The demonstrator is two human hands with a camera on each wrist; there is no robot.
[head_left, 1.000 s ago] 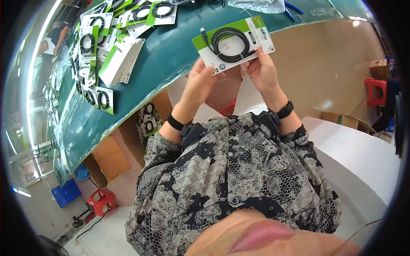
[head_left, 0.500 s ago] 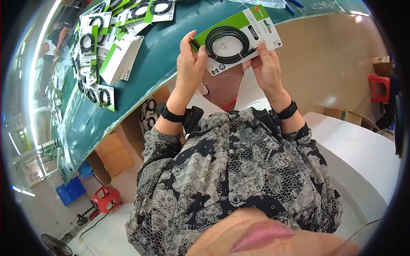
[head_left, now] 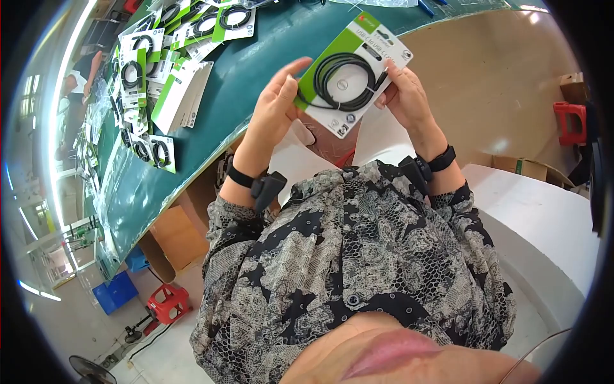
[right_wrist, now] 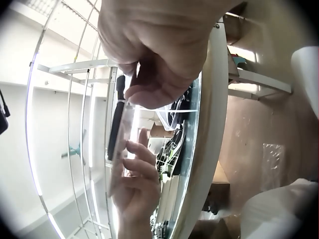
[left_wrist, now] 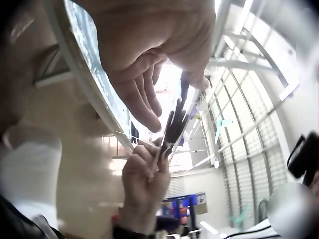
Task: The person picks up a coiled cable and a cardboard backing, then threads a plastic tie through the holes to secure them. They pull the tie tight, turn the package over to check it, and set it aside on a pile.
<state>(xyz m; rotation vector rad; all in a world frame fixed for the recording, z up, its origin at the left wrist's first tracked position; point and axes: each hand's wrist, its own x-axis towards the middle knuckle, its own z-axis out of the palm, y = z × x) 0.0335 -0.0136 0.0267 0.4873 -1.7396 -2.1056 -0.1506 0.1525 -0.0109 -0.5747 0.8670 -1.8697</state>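
Observation:
A green-and-white retail card [head_left: 334, 121] with a coiled black USB-C cable [head_left: 318, 75] tied to its front is held up between both hands, tilted in the head view. My right hand [head_left: 409, 95] pinches its right edge, thumb on the front beside a cable end. My left hand [head_left: 274, 105] holds the left edge, its thumb by the cable's other end and the index finger standing off the card. Seen edge-on in the left wrist view, the card and cable [left_wrist: 175, 124] pass between left thumb and fingers. In the right wrist view, left fingers [right_wrist: 142, 167] lie behind the card.
Many carded cables [head_left: 133, 75] lie heaped on the green table [head_left: 211, 141], next to a fanned stack of cards [head_left: 182, 96]. Plastic bags and a blue tool [head_left: 425, 8] lie at the far edge. Red stools [head_left: 169, 304] and cardboard boxes [head_left: 179, 237] stand around.
The left hand has shifted from the card's lower left corner to its left edge, at the cable end that stuck up there. The card has turned and come slightly nearer the body.

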